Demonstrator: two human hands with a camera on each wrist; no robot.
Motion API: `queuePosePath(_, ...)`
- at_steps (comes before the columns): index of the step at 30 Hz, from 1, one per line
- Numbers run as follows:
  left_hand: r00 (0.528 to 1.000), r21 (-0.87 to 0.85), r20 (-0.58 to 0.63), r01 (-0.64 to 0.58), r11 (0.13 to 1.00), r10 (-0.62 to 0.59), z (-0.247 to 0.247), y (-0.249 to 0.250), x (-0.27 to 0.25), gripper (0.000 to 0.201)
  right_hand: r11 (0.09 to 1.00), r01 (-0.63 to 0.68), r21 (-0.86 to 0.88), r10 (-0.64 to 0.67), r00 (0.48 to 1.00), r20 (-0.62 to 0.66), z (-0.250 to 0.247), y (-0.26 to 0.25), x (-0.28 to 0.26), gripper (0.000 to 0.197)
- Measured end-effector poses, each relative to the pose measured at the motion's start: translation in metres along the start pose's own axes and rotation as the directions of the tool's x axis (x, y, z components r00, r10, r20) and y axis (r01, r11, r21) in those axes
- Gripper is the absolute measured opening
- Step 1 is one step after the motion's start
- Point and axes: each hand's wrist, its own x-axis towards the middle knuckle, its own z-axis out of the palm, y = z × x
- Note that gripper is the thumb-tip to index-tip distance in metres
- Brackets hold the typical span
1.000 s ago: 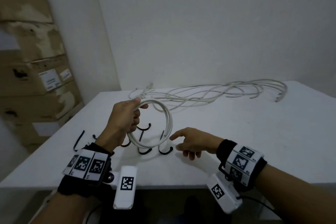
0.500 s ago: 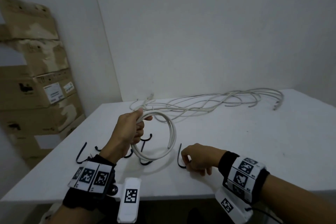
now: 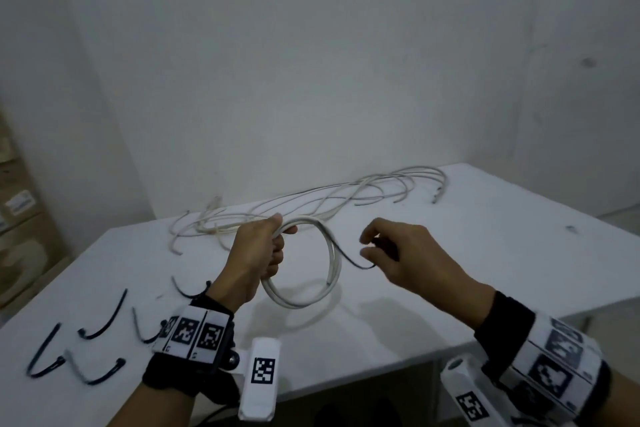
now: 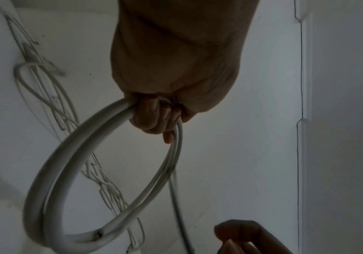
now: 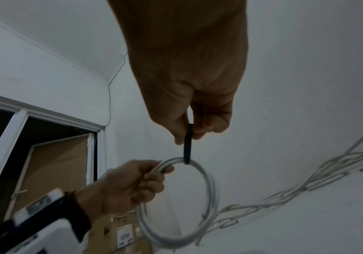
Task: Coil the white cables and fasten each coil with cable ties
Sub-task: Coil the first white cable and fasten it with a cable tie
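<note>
My left hand (image 3: pixel 258 253) grips a coil of white cable (image 3: pixel 332 263) at its upper left and holds it upright above the white table (image 3: pixel 502 253). The same coil (image 4: pixel 72 180) hangs from the curled fingers in the left wrist view. My right hand (image 3: pixel 388 250) pinches a black cable tie (image 3: pixel 349 258) between thumb and fingers, just right of the coil. In the right wrist view the tie (image 5: pixel 187 147) hangs down from the fingers and its free end touches the coil's top (image 5: pixel 209 180).
A loose tangle of white cables (image 3: pixel 329 204) lies along the table's back edge by the wall. Several spare black cable ties (image 3: pixel 104 315) lie at the front left of the table. Cardboard boxes (image 3: pixel 20 218) are stacked on the left.
My right hand picked a black tie off the table and lifted it up beside the coil. The left hand kept its grip and raised the coil a little.
</note>
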Motion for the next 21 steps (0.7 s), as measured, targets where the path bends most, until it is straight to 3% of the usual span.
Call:
queuePosePath(5,1.0,-0.026,0.015,0.001,1.0,-0.001,0.034,0.001,0.006,0.03,0.997,0.059,-0.051,-0.051,0.989,0.14,0.02,0.024,-0.015,0.008)
queuePosePath(12,0.999,-0.01,0.046,0.002,1.0,-0.002,0.052,-0.009,0.001,0.029,0.988,0.152,0.037,-0.154,0.986,0.057,0.04,0.025,-0.01,0.01)
queuePosePath(14,0.999,0.0,0.044,0.009,1.0,-0.009,0.052,-0.013,0.0,0.027,0.982,0.187,0.015,-0.186,0.981,-0.054,0.047,0.021,-0.006,0.012)
queuePosePath(17,0.999,0.005,0.037,0.026,1.0,-0.026,0.052,-0.017,-0.001,0.018,0.977,0.211,0.002,-0.201,0.933,-0.3,0.054,0.017,0.001,0.019)
queuePosePath(21,0.999,0.031,0.055,0.001,1.0,-0.003,0.053,-0.019,-0.007,0.019,0.971,0.24,-0.007,-0.224,0.894,-0.389,0.064,0.017,0.005,0.017)
